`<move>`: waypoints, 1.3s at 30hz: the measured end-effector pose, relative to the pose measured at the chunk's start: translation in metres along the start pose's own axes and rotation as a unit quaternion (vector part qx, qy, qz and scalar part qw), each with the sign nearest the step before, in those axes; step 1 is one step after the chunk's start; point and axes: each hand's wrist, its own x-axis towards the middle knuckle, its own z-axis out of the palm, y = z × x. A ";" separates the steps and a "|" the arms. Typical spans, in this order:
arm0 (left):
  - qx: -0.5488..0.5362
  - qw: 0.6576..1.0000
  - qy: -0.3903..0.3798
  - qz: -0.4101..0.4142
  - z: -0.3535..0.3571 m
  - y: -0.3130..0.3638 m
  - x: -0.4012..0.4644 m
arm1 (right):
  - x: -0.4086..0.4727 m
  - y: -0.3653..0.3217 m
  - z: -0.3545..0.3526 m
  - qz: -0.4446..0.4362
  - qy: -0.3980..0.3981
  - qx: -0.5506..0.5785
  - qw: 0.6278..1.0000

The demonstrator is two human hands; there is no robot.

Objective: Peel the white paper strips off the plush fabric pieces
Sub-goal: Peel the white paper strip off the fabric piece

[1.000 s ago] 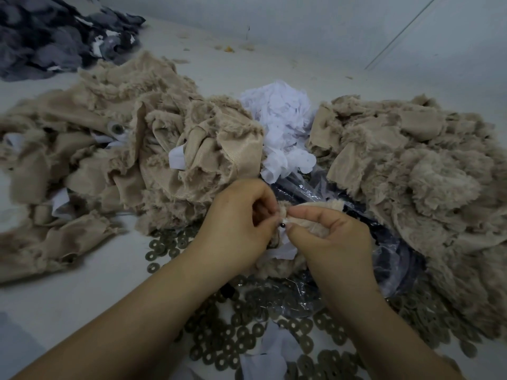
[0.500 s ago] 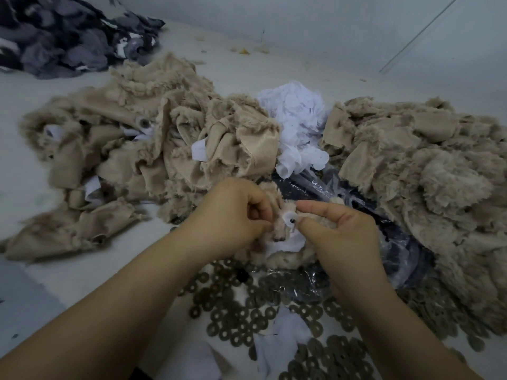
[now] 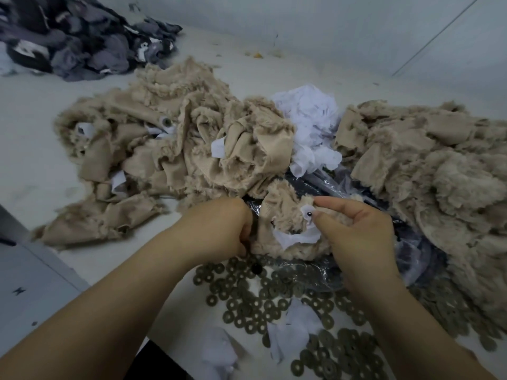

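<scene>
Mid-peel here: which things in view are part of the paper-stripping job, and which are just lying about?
Job:
- plush piece in hand, gripped by left hand and right hand
- its white paper strip
- beige plush pile, strips still on
- peeled paper heap

Lying about:
- ring washers
- grey fabric pile
- clear plastic bag

A pale grey-white table fills the view under dim, even light. Behind it rises a plain light wall, crossed at the right by a thin dark diagonal line. A grey panel sits at the lower left edge.
</scene>
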 end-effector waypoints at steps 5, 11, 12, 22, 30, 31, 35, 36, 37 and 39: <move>0.001 1.000 0.006 -0.011 0.005 0.002 0.001 | -0.001 -0.002 0.001 -0.002 -0.003 -0.003 1.000; 0.044 0.998 0.025 -0.041 0.009 0.008 0.003 | 0.000 -0.002 0.001 0.000 -0.008 -0.007 1.000; 0.039 0.998 0.025 -0.044 0.009 0.010 0.002 | 0.000 -0.001 0.001 -0.002 -0.008 -0.014 1.000; 0.013 0.998 -0.018 -0.056 0.011 0.022 0.001 | 0.000 0.003 0.000 -0.010 -0.009 -0.025 1.000; 0.002 0.998 -0.039 -0.053 0.010 0.023 -0.001 | 0.000 0.004 0.001 -0.013 -0.008 -0.025 1.000; -0.006 0.998 -0.036 -0.054 0.011 0.023 -0.001 | 0.000 0.004 0.000 -0.012 -0.010 -0.026 1.000; -0.008 0.998 -0.040 -0.054 0.009 0.025 0.000 | 0.000 0.003 -0.002 -0.004 -0.009 -0.021 1.000; -0.007 0.998 -0.041 -0.055 0.007 0.025 -0.002 | 0.000 0.002 -0.001 -0.004 -0.010 -0.018 1.000; -0.006 0.998 -0.038 -0.055 0.005 0.026 -0.004 | -0.001 0.001 -0.001 -0.004 -0.012 -0.018 1.000; -0.012 0.999 0.017 -0.045 -0.004 0.032 -0.007 | -0.001 0.001 -0.002 -0.005 -0.014 -0.030 0.999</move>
